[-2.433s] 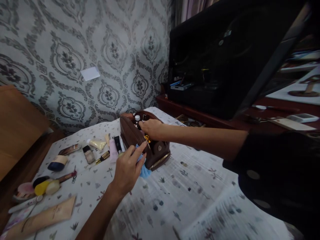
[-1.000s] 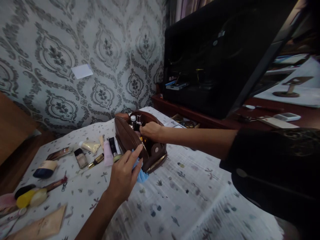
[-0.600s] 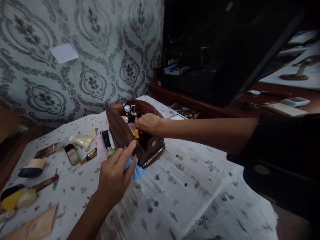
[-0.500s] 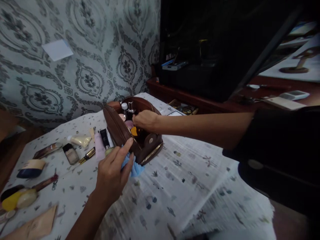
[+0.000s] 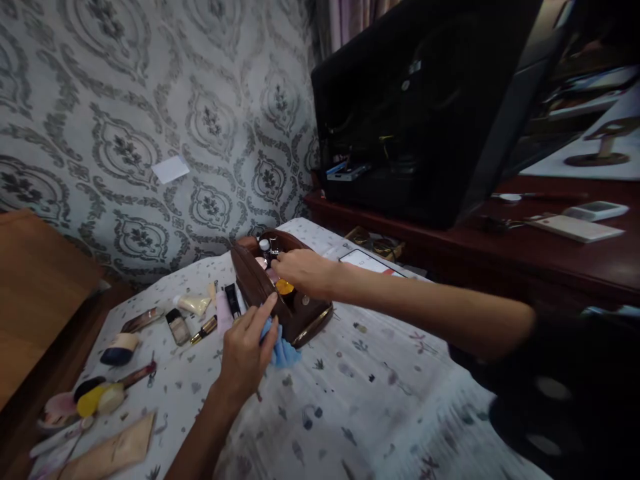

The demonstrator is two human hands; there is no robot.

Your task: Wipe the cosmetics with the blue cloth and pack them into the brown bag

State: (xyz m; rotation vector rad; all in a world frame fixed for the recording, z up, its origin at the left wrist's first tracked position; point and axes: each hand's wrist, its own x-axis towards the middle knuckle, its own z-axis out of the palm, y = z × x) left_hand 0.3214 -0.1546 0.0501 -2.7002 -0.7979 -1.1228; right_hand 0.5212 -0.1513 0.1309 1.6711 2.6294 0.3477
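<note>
Brown cosmetic bag [image 5: 254, 283] stood unzipped on printed tablecloth [image 5: 360, 393]. Right hand [image 5: 303, 270] was in its opening, fingertips hidden; couldn't tell grip. Left hand [image 5: 247, 343] had fingers parted, index at bag's edge, beside blue fabric [image 5: 286, 355].

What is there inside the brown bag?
A white-capped bottle, a pinkish item and a yellow item show; the right hand and the bag cover the deeper part.

A white cloth [image 5: 360, 387] with small printed motifs bears an open brown bag [image 5: 256, 283], crumpled blue material [image 5: 286, 355] against it and, to the left, a lilac tube [image 5: 223, 312], a small bottle [image 5: 178, 327] and a large beige tube [image 5: 120, 445].
</note>
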